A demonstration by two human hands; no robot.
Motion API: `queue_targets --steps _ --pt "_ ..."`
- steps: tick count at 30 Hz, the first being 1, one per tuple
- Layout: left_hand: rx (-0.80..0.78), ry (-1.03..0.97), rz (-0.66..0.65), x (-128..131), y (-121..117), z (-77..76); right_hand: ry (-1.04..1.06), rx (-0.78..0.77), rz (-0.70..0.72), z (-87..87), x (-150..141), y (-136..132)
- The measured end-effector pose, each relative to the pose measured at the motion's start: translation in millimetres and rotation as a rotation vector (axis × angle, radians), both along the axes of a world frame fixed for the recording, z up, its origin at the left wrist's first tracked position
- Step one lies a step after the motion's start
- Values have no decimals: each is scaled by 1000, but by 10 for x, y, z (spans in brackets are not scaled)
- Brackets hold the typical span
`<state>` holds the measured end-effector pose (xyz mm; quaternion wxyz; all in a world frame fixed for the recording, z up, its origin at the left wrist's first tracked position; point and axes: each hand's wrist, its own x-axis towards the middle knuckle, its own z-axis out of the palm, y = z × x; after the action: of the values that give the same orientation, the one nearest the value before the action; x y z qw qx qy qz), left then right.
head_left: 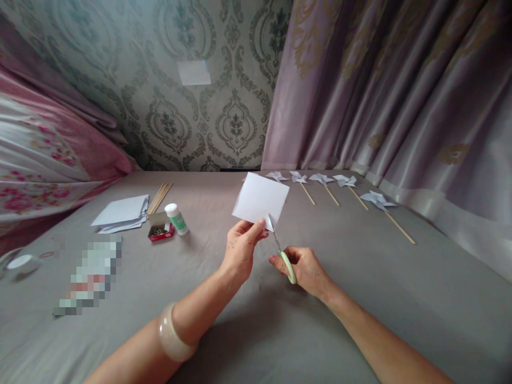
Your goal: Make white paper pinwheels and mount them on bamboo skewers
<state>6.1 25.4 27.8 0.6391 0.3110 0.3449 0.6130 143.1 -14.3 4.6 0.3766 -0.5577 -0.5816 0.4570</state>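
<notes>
My left hand (242,245) pinches the lower edge of a square white sheet of paper (262,197), its thumb in front and fingers behind. The sheet is held up above the grey cloth. My right hand (306,269) grips a pair of scissors (288,268) by its pale green handles. The scissor blades reach the paper's lower right corner, close to my left thumb. How far the blades are parted is hard to see. Behind and to the right lie several paper pinwheels on sticks, the nearest pinwheel (378,200) at the far right.
At the left lie a stack of white paper (122,212), wooden sticks (160,198), a red box (161,232) of small metal pieces and a green-and-white glue bottle (176,218). A blurred-out item (92,274) and a white round object (23,264) are nearer. Curtains (340,80) hang behind.
</notes>
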Motion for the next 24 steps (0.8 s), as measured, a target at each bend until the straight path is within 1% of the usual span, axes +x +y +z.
queue_targets --steps 8,24 --pt "-8 2 -36 45 -67 -5 58 17 -2 -25 29 -8" --pt "-7 0 -35 34 -70 0 7 9 -58 12 6 -10"
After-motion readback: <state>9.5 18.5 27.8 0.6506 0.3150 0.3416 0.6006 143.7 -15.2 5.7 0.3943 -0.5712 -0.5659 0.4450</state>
